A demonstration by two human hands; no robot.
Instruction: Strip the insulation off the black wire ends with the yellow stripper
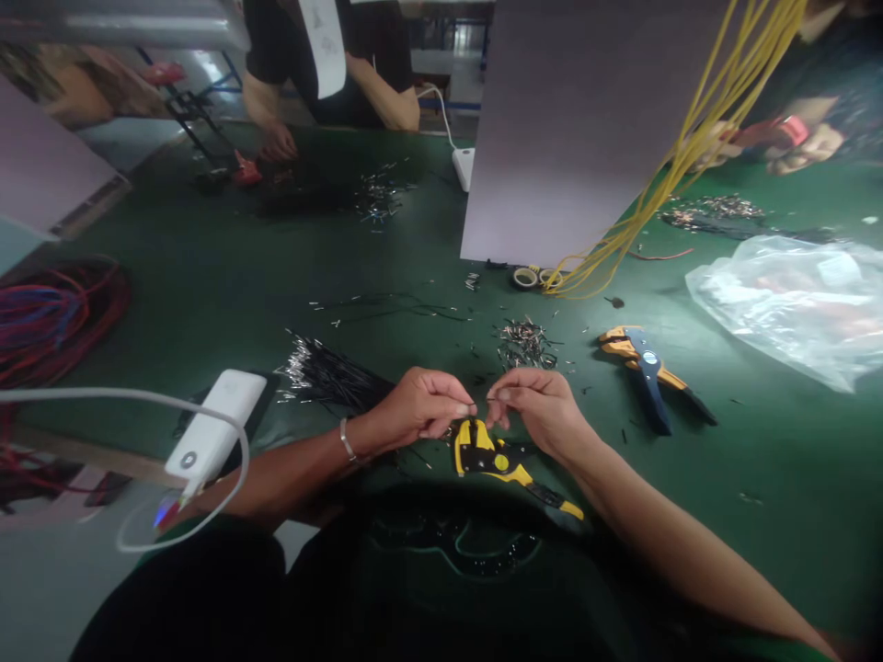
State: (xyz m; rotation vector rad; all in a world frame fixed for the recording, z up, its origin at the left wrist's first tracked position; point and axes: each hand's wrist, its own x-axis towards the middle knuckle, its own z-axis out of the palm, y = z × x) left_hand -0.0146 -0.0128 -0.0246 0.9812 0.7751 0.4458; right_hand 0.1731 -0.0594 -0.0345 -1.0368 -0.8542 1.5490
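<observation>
My left hand (433,403) is closed in a pinch, with the tip of what looks like a thin black wire (473,405) showing at its fingertips. Just across a small gap, my right hand (534,405) pinches another small dark piece, too fine to name surely. Beneath both hands lies a yellow and black wire stripper (502,462), its jaws toward the fingertips. Black wires with bare silvery ends (331,372) lie in a bundle beside my left hand. Beyond my right hand is a pile of small cut ends (525,343).
An orange and blue wire stripper (648,363) lies right, near a clear plastic bag (793,299). Yellow wires (662,202) hang beside a grey panel (552,129). Left are a white power bank (217,423) with a cable and coiled red-blue wires (55,317). Two people work opposite.
</observation>
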